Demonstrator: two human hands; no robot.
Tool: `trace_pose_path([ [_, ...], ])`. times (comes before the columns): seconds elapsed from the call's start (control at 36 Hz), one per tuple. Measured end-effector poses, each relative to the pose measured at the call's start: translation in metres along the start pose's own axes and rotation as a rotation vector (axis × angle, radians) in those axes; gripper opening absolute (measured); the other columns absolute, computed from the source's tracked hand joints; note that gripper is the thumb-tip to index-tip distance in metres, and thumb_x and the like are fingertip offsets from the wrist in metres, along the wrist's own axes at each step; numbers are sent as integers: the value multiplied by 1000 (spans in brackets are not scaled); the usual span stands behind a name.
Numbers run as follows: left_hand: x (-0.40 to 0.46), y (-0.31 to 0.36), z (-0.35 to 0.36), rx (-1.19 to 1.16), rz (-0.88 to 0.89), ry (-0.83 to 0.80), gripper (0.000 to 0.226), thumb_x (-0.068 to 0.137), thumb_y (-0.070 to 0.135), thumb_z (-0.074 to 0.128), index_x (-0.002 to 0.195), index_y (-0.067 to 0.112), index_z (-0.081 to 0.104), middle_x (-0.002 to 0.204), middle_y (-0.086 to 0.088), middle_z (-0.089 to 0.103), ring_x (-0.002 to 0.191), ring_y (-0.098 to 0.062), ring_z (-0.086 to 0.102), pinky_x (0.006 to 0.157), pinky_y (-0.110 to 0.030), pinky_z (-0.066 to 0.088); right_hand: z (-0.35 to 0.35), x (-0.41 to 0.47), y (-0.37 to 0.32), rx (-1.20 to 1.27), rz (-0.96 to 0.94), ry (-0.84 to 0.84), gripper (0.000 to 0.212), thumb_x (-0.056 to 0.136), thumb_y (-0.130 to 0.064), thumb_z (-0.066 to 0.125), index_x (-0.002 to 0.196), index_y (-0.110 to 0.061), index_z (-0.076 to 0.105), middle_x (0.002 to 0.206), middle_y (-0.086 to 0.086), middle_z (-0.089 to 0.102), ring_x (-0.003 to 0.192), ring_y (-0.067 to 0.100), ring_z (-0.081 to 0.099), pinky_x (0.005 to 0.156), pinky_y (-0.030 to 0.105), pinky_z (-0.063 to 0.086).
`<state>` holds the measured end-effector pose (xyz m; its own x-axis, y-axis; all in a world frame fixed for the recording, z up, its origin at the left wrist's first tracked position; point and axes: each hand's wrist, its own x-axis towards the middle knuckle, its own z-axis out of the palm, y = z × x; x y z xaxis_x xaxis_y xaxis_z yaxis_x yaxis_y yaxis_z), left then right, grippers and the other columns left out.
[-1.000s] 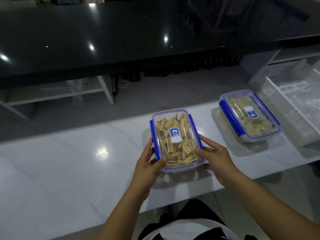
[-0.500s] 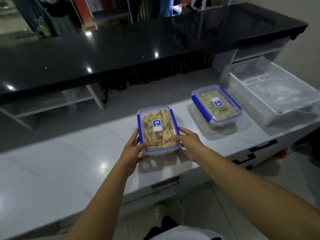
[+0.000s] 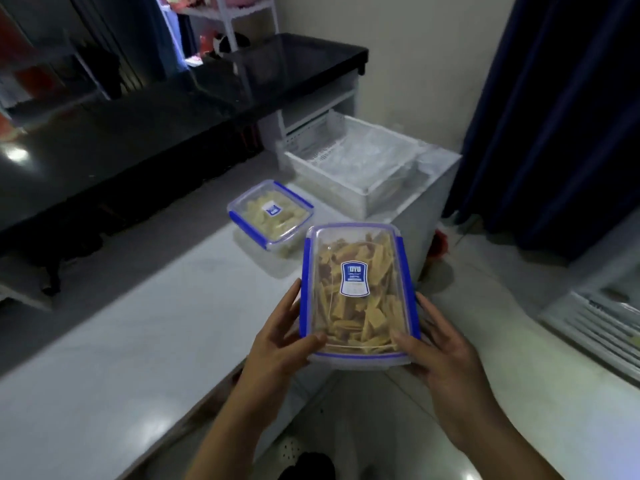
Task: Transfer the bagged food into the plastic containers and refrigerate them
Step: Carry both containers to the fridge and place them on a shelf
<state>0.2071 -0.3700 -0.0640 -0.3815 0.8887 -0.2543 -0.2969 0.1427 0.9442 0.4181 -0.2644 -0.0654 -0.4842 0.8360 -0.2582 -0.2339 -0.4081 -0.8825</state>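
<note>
A clear plastic container [image 3: 356, 268] with blue clips and a blue label, full of yellow-brown strips, is lifted off the white counter [image 3: 145, 341]. My left hand [image 3: 280, 341] grips its near left side, thumb on the lid. My right hand [image 3: 436, 344] grips its near right side, thumb on the lid too. A second closed container [image 3: 272, 213] with pale food pieces sits on the counter farther back.
A white wire-sided basket [image 3: 349, 161] lined with clear plastic stands beyond the second container. A black counter [image 3: 138, 119] runs along the back. Dark blue curtains [image 3: 554, 98] hang at right. A white appliance with shelf racks [image 3: 602, 320] shows at the right edge.
Both hands have lifted the strip-filled container off the counter and carried it rightward past the counter's edge. My view has swung to the right, toward the curtains.
</note>
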Motion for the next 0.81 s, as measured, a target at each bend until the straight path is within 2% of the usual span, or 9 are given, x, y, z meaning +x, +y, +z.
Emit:
trace_pose_path([
  [0.11, 21, -17, 60, 34, -3, -153, 81, 77, 30, 86, 143, 49, 45, 139, 5, 61, 119, -30, 65, 86, -47, 58, -51, -27, -22, 26, -59, 159, 63, 62, -26, 83, 119, -44, 67, 119, -5, 72, 106, 20, 71, 72, 34, 61],
  [0.22, 42, -30, 109, 65, -12, -297, 81, 78, 21, 82, 145, 45, 45, 142, 2, 58, 117, -33, 66, 80, -42, 59, -93, -49, -36, 40, -98, 330, 70, 57, -33, 83, 124, -43, 63, 115, -10, 73, 104, 16, 71, 75, 38, 62],
  [0.33, 65, -34, 157, 106, -23, -444, 77, 81, 19, 80, 145, 44, 45, 142, 2, 59, 118, -31, 66, 79, -41, 59, -132, -60, -51, 56, -119, 434, 76, 62, -35, 83, 133, -41, 57, 117, -12, 71, 106, 17, 70, 74, 36, 62],
  [0.42, 81, -34, 192, 168, -23, -516, 77, 78, 27, 82, 143, 46, 46, 141, 6, 60, 118, -27, 66, 80, -43, 60, -157, -61, -61, 32, -124, 474, 69, 73, -24, 79, 134, -43, 55, 118, -9, 71, 106, 19, 70, 79, 39, 61],
  [0.47, 90, -34, 214, 191, -32, -556, 78, 76, 30, 81, 143, 48, 46, 141, 8, 59, 119, -26, 65, 85, -52, 59, -173, -57, -69, 42, -125, 517, 66, 75, -16, 78, 131, -44, 57, 115, -8, 72, 104, 19, 71, 79, 40, 60],
  [0.56, 110, -32, 242, 195, -48, -643, 73, 81, 22, 75, 143, 48, 45, 142, 9, 58, 121, -27, 64, 91, -57, 56, -193, -50, -80, 65, -116, 585, 60, 79, -12, 77, 129, -41, 61, 118, -3, 72, 102, 22, 72, 73, 35, 58],
  [0.61, 125, -29, 259, 184, -57, -697, 73, 82, 20, 73, 143, 48, 45, 142, 9, 58, 121, -27, 64, 90, -54, 57, -203, -46, -87, 68, -121, 618, 58, 78, -13, 79, 126, -40, 63, 119, -2, 72, 102, 23, 72, 72, 32, 58],
  [0.69, 154, -25, 287, 147, -79, -797, 74, 80, 18, 74, 142, 49, 47, 141, 11, 58, 120, -25, 64, 84, -41, 60, -218, -37, -101, 70, -105, 654, 54, 71, -26, 81, 122, -34, 66, 118, 3, 72, 102, 26, 72, 74, 34, 58],
  [0.81, 192, -24, 323, 141, -126, -913, 78, 75, 21, 76, 141, 51, 47, 140, 13, 58, 120, -25, 64, 85, -42, 60, -240, -20, -115, 91, -98, 713, 46, 73, -25, 81, 117, -30, 70, 117, 7, 73, 102, 29, 72, 81, 41, 60],
])
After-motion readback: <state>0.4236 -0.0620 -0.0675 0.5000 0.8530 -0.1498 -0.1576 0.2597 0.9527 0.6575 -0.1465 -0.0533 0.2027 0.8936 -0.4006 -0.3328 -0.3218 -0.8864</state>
